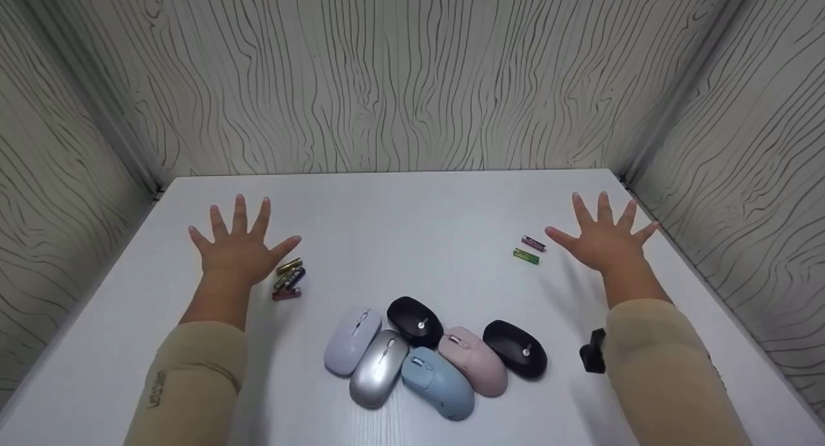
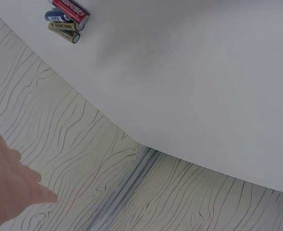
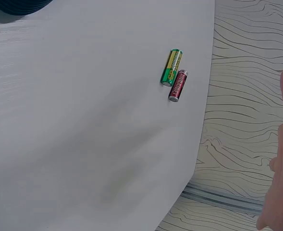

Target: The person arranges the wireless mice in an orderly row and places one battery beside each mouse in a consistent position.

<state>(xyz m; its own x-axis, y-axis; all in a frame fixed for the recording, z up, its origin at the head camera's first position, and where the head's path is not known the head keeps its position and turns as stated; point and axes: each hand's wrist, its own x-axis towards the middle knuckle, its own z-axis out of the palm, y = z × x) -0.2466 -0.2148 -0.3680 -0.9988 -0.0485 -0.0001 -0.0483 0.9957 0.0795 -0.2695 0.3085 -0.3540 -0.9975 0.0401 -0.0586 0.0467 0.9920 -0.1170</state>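
My left hand (image 1: 237,256) is spread wide over the left of the table, fingers straight, holding nothing. Close to its thumb lies a small pile of batteries (image 1: 289,280); the left wrist view shows a red battery (image 2: 71,10), a blue one (image 2: 57,16) and gold ones (image 2: 64,32). On the other side my right hand (image 1: 604,245) is likewise spread with straight fingers and holds nothing. Left of its thumb are a red battery (image 1: 533,243) and a green and yellow battery (image 1: 526,256), side by side. In the right wrist view the hand (image 3: 281,159) shows along the right edge.
Several computer mice cluster at the front middle: a lilac mouse (image 1: 352,340), a silver mouse (image 1: 379,368), a blue mouse (image 1: 438,383), a pink mouse (image 1: 474,361) and two black mice (image 1: 416,321). The white table (image 1: 399,227) meets wood-patterned panels (image 1: 387,78) at the back and sides.
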